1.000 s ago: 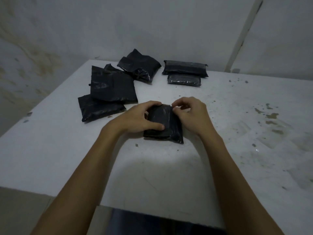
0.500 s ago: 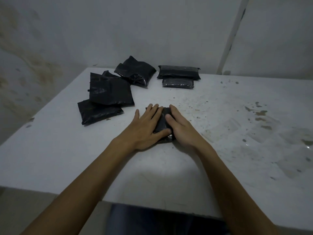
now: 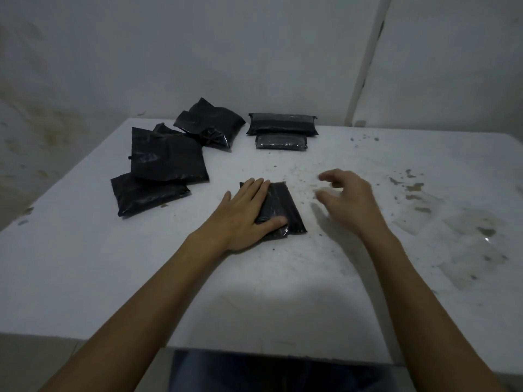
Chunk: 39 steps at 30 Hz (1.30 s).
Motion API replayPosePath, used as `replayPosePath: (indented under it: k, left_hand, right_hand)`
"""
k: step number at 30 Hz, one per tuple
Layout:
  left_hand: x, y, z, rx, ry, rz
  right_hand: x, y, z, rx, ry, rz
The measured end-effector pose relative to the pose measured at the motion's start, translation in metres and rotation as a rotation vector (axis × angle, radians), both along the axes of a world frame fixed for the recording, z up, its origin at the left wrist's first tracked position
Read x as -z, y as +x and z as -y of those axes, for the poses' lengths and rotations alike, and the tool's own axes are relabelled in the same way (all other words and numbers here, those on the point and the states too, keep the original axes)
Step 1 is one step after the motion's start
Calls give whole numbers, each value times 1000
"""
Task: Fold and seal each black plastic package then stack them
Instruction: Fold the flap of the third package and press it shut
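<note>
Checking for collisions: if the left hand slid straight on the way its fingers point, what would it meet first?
Probably the small folded package at the far edge, though depth is unclear; the left hand lies flat on the package.

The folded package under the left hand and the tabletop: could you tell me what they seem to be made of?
Folded package: thin black plastic film, glossy, with creases and faint highlights. Tabletop: hard, smooth and white, possibly laminate or painted; stained and speckled on the right.
</note>
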<state>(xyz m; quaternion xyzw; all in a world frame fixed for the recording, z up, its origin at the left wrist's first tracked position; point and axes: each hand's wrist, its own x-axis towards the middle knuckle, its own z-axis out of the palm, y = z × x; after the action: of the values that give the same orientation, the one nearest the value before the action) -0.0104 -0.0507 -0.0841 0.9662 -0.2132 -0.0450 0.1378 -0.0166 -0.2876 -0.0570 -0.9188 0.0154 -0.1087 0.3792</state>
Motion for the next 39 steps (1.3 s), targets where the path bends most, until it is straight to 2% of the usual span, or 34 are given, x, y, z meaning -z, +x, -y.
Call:
replayPosePath:
  k: [3, 5, 7, 13, 17, 25, 31, 35, 39]
  left_hand:
    - [2, 5, 10, 14, -47, -2]
    - [2, 9, 18, 18, -71, -14]
    - [1, 12, 22, 14, -97, -34]
    - [0, 14, 18, 22, -175, -72]
    - [-3, 14, 16, 21, -207, -10]
    - [-1, 18, 14, 28, -135, 58]
    - [4, 17, 14, 29, -125, 91]
    - [8, 15, 15, 47, -142, 164]
    - [11, 16, 15, 52, -161, 157]
  right_hand:
    - [8, -6, 24, 258, -194, 28]
    - [12, -9, 32, 358, -264, -7]
    - [17, -11, 37, 386, -226, -13]
    - [21, -7, 40, 460, -47, 140]
    - [13, -1, 40, 346, 89, 192]
    - [-23, -12, 26, -36, 400, 250]
    - [-49, -15, 15, -321, 604, 127]
    - [-60, -15, 5, -363, 605, 130]
    - [-61, -8, -9, -366, 586, 103]
